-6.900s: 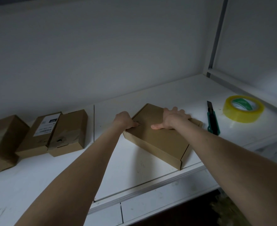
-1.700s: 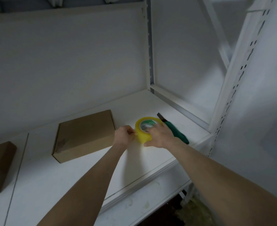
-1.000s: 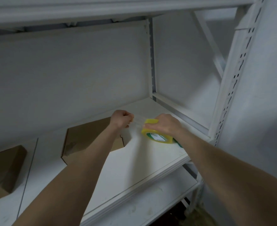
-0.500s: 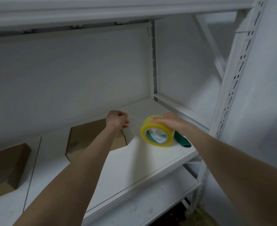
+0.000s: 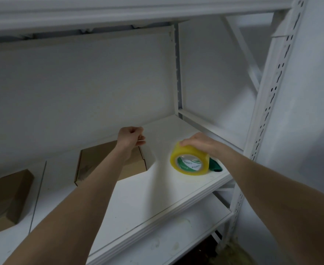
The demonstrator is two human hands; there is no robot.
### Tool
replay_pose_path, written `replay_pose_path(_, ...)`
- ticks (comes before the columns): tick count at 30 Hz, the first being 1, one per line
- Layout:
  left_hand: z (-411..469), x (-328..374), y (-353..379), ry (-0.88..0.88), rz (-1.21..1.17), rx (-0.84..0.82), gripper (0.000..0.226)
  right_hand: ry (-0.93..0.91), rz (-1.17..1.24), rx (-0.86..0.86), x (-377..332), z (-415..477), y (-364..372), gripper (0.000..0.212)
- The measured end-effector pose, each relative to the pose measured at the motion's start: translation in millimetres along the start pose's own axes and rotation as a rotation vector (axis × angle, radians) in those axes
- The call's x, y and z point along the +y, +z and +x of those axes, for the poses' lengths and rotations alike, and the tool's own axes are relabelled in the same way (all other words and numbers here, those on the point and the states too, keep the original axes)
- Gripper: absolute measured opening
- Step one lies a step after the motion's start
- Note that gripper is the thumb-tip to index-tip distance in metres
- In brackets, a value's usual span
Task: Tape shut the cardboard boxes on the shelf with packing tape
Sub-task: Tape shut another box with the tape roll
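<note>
Packing tape, a yellow-tinted roll with a green-and-white core (image 5: 189, 162), was upright on its edge near the front right corner of the white shelf board (image 5: 138, 199). I cannot tell whether its lower rim touched the board. My right hand (image 5: 202, 143) gripped it from above, fingers curled over the top of the rim. A clear, barely visible strip of tape (image 5: 158, 142) ran from the roll towards ten o'clock. There my left hand (image 5: 131, 137) pinched its free end, with the other fingers curled in.

I judged the main danger to be that loose strip. Hanging in the air with its sticky side bare, it could fold onto itself, catch my knuckles or grab the shelf before it reached cardboard. With both hands busy, nothing steadied the box, so the strip might land crooked and miss the seam.

The flat brown cardboard box (image 5: 94, 165) lay at about eight o'clock from the roll, partly under my left forearm. Its lid looked closed, with a scuffed patch near the front left corner, and I saw no tape on it. A green-handled utility knife (image 5: 215, 167) lay at four o'clock, just behind the roll. Another brown cardboard box (image 5: 6, 196) sat well apart at nine o'clock, by the left edge of the view.
</note>
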State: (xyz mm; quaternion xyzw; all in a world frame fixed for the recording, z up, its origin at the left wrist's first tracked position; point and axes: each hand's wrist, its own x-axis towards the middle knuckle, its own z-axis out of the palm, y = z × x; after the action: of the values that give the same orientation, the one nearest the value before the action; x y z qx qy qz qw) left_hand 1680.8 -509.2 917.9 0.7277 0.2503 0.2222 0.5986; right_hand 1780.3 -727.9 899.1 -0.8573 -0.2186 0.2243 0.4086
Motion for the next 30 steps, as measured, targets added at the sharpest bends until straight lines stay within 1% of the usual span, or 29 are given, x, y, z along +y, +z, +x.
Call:
replay_pose_path(1,-1,1,0,0.011,0.009,-0.010,0.017,0.012,0.015,-0.007,0,0,-1,0.042)
replay_pose_path(3,0,3,1,0.048,0.040,0.025,0.019,0.011,-0.019,-0.008,-1,0,1,0.038)
replay_pose_path(6,1,6,5,0.107,0.105,0.093,0.015,-0.022,-0.181,0.025,1,8,4,0.035)
replay_pose_path(8,0,6,7,0.132,0.144,0.115,0.014,-0.040,-0.279,0.068,2,16,4,0.037)
replay_pose_path(11,0,6,8,0.139,0.138,0.182,0.014,-0.043,-0.402,0.112,0,21,1,0.042)
replay_pose_path(14,2,9,5,0.148,0.121,0.198,0.014,-0.041,-0.476,0.145,-2,26,3,0.053)
replay_pose_path(15,3,8,3,0.134,0.097,0.204,0.014,-0.053,-0.484,0.169,-3,28,6,0.056)
replay_pose_path(17,3,-2,3,0.054,-0.017,0.211,0.013,-0.094,-0.486,0.215,-5,31,13,0.052)
replay_pose_path(19,0,-21,4,-0.042,-0.154,0.183,0.018,-0.117,-0.495,0.241,-5,34,22,0.048)
replay_pose_path(22,-7,-49,5,-0.129,-0.242,0.129,0.020,-0.115,-0.563,0.257,0,35,33,0.050)
replay_pose_path(26,-5,-64,1,-0.143,-0.254,0.193,0.021,-0.116,-0.662,0.240,7,37,45,0.054)
replay_pose_path(30,3,-69,0,-0.092,-0.232,0.237,0.021,-0.125,-0.741,0.268,8,42,54,0.055)
